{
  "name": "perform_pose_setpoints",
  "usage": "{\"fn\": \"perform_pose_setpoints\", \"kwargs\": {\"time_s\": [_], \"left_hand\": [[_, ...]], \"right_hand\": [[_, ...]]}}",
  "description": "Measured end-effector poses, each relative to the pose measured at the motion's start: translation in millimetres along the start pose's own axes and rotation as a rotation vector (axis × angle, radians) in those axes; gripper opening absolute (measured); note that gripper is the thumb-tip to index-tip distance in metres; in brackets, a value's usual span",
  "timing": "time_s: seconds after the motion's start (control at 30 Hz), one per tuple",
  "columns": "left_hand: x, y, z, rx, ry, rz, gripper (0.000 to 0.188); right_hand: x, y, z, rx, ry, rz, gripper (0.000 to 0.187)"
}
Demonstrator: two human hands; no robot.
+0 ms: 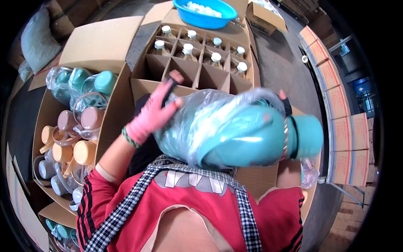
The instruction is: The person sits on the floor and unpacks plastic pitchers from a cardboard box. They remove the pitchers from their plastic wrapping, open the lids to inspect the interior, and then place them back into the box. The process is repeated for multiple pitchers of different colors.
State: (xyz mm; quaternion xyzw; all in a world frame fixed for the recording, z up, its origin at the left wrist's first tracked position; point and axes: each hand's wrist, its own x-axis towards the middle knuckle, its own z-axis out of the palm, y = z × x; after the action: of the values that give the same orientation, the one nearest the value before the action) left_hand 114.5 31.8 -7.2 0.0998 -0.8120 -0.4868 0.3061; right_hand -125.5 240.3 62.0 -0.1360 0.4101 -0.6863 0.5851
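A large teal vacuum flask (247, 138) lies tilted across my lap area, its lid end to the right. Clear plastic wrap (189, 117) covers its left part, and a handle arches over its upper side. My right hand (285, 104) grips the flask from behind near the lid; only a fingertip and some dark band show past it, the rest being hidden. My left hand (153, 111), in a pink glove with bare fingertips, is at the wrapped end with fingers spread. Whether it touches the plastic cannot be told, as it is slightly blurred.
Ahead stands a divided carton (140, 84) with several white-capped bottles (188, 51). Behind it is a blue basin (205, 19) of white pieces. At left, an open carton (110, 109) holds teal, pink, orange and blue lids and parts (85, 152). Stacked cartons (340, 126) line the right.
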Motion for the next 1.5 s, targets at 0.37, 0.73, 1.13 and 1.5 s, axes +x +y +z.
{"fn": "perform_pose_setpoints", "kwargs": {"time_s": [0.37,0.73,1.13,1.5], "left_hand": [[10.4,-65.0,10.1,0.037,-0.347,-0.615,0.037],[30.7,-92.2,-70.9,0.699,0.09,-0.153,0.018],[102.6,-95.7,33.9,-0.624,-0.79,-0.669,0.044],[66.3,-111.8,5.3,0.663,-0.603,-0.247,0.031]], "right_hand": [[17.9,-5.9,20.8,-0.728,-0.027,0.018,0.022],[38.7,16.6,-4.4,-0.817,0.149,0.002,0.05],[50.2,36.4,43.2,-0.843,0.015,-0.075,0.049],[136.8,98.7,-43.4,-1.363,0.169,-0.265,0.024]]}}
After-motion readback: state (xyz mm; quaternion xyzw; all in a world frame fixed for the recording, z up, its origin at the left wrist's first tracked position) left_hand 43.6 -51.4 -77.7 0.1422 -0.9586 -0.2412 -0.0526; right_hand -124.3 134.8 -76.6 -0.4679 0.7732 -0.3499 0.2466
